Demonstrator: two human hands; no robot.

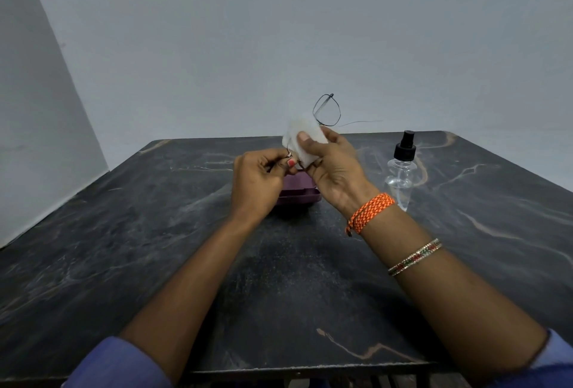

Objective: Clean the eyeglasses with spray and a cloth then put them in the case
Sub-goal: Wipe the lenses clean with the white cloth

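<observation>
Thin dark-rimmed eyeglasses (327, 110) are held up above the table's far middle, one lens ring sticking out above the hands. My right hand (331, 167) pinches a white cloth (305, 139) folded over the other lens, thumb on top. My left hand (259, 178) pinches the frame's left end between thumb and fingers. A purple case (299, 194) lies on the table just below and behind the hands, mostly hidden. A clear spray bottle (401, 170) with a black pump top stands upright to the right of my right hand.
The dark marble table (155, 248) stands against a pale wall at the back and left. Its front edge runs along the bottom of the view, with a metal frame beneath it.
</observation>
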